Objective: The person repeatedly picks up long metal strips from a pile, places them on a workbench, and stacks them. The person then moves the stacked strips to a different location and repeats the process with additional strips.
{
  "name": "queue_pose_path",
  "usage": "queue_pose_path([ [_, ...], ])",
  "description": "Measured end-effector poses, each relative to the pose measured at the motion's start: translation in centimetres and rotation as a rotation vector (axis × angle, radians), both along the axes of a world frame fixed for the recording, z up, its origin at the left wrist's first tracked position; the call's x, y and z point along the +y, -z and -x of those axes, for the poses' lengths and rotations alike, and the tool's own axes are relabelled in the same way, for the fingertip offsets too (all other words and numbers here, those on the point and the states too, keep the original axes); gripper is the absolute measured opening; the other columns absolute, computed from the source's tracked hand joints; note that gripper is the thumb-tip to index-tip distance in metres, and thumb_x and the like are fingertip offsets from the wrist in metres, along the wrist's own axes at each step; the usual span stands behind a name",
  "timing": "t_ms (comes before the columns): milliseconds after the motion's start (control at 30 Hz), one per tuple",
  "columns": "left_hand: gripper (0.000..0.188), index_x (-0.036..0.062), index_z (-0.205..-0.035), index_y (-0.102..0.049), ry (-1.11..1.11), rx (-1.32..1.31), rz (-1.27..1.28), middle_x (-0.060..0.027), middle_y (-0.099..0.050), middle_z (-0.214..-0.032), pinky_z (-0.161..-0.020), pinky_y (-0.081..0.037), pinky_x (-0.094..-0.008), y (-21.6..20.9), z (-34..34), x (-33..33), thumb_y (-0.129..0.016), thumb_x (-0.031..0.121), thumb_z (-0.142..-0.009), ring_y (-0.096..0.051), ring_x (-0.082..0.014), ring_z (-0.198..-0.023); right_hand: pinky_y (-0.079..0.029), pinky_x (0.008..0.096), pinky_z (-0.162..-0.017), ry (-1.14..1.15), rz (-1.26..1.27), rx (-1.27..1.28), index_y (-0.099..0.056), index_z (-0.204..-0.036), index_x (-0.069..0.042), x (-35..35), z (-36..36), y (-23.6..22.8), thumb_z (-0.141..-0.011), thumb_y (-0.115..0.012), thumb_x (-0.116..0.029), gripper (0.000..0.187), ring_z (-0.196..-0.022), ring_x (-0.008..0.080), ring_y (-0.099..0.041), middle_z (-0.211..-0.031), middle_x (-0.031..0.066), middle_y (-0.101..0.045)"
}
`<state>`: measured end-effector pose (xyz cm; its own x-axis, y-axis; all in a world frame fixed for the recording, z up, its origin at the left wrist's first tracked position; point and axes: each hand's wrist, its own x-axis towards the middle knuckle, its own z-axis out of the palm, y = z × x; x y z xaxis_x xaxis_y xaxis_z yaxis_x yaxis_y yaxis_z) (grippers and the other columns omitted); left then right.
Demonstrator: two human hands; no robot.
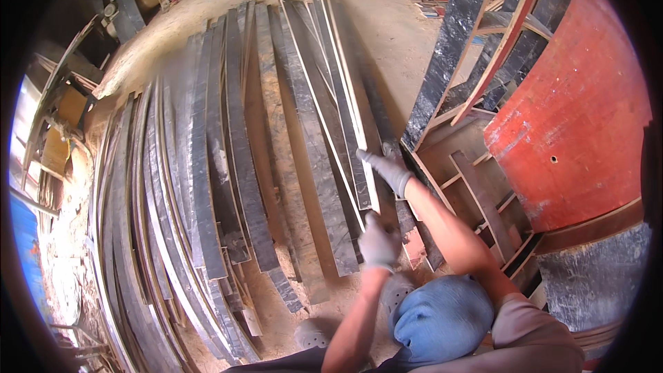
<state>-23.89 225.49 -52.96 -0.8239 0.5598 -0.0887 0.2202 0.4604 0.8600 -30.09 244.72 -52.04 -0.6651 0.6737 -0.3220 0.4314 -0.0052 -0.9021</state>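
Observation:
Both my hands wear grey gloves and are on a long, narrow wooden plank (355, 116) with a pale edge and a dark face, which stretches away from me across the floor. My left hand (380, 243) is closed at the plank's near end. Farther up, my right hand (388, 171) grips its right side, one finger reaching over the pale edge. Beneath and left of it lies another dark plank (311, 117), also pale along one edge. The undersides of both hands are hidden.
Several long dark planks (238, 145) lie side by side to the left, with a brownish one (280, 117) among them. At the right are a red panel (573, 110) and a wooden frame (483, 200). Scraps (425, 3) litter the far floor. My knee (442, 318) is close below my hands.

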Motion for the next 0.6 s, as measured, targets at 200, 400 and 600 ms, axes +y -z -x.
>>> queue_pose_path([
  [200,0.034,0.0048,-0.130,-0.061,-0.355,0.333,-0.190,-0.0212,-0.073,-0.092,-0.062,-0.055,-0.0541,2.0,-6.3,-4.4,-0.074,0.014,-0.100,-0.073,-0.0458,-0.075,-0.061,0.0392,-0.083,0.162,0.125,0.209,-0.072,-0.109,0.005,-6.2,-0.5,6.0,-0.077,-0.096,-0.030,0.053,-0.089,0.0240,-0.075,-0.102,0.0146,-0.080],
  [400,0.016,0.0010,-0.114,-0.068,-0.457,0.285,-0.256,-0.0152,-0.060,-0.069,-0.054,-0.048,-0.0389,3.3,-4.6,-8.0,-0.072,0.015,-0.108,-0.058,-0.0259,-0.052,-0.063,0.0421,-0.083,0.065,-0.121,0.061,-0.061,-0.123,0.009,-11.2,0.5,3.5,-0.071,-0.094,-0.048,0.084,-0.094,0.0346,-0.079,-0.105,0.0247,-0.079],
  [600,0.045,0.0038,-0.089,-0.062,-0.530,-0.320,-0.775,-0.0035,-0.061,-0.066,-0.044,-0.041,-0.0285,6.5,-3.4,-9.9,-0.060,0.038,-0.117,-0.054,-0.0092,-0.051,-0.062,0.0428,-0.100,-0.219,-0.271,0.005,-0.049,-0.153,0.009,-13.0,1.2,3.5,-0.086,-0.087,-0.049,0.097,-0.119,0.0407,-0.076,-0.136,0.0325,-0.072],
])
